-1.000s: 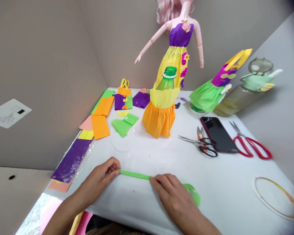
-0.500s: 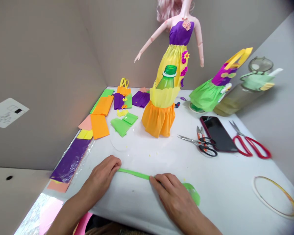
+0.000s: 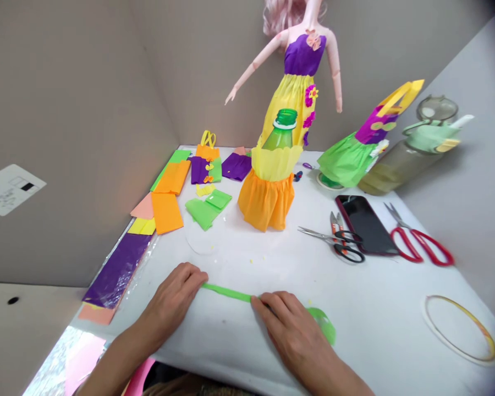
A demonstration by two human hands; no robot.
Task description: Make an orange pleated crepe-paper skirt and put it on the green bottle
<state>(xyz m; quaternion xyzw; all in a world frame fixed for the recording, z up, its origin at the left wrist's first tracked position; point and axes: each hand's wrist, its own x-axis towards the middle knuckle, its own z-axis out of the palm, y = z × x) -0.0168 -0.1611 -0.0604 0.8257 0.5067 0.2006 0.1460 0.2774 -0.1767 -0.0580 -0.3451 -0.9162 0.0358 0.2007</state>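
Note:
A narrow green paper strip [image 3: 229,292] lies stretched across the white table between my two hands. Its left end is pinched under the fingers of my left hand [image 3: 180,291]. The fingers of my right hand [image 3: 291,324] press on the other end, and the fingertips are partly hidden. Just beyond my right hand is a shiny green rounded piece [image 3: 322,324], partly covered by that hand. Farther back stands a green bottle [image 3: 284,135] dressed in a yellow band and a gathered orange paper skirt [image 3: 267,201].
A doll [image 3: 305,55] in a purple and yellow dress stands behind the bottle. To the right are black-handled scissors [image 3: 330,237], a phone [image 3: 365,225], red-handled scissors [image 3: 423,242], a tape roll [image 3: 462,330] and a drinking bottle [image 3: 400,157]. Folded coloured papers [image 3: 167,212] line the left edge.
My left hand has shifted slightly to the right along the strip. My right hand stays nearly in place, still on the strip.

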